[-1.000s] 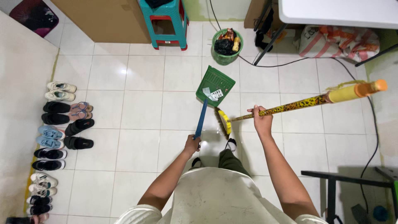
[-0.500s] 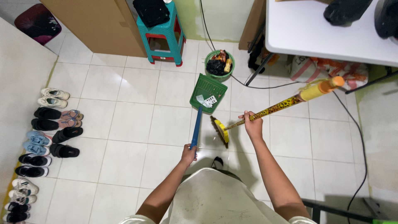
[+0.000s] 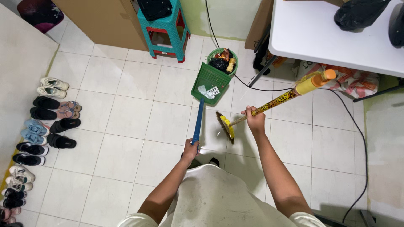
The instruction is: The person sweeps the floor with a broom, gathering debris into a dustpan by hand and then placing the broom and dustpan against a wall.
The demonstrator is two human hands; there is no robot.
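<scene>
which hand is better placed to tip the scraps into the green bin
Left. The left hand grips the blue handle of the green dustpan, whose far edge lies beside the bin. The right hand holds the broom.

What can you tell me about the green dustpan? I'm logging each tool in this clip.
The green dustpan is a ribbed, plastic-looking scoop on a long blue handle. The left hand grips the handle's end. A few pale scraps of litter lie in the pan. Its far edge meets a full green waste basket, and the yellow broom head hangs beside the handle, apart from it.
</scene>
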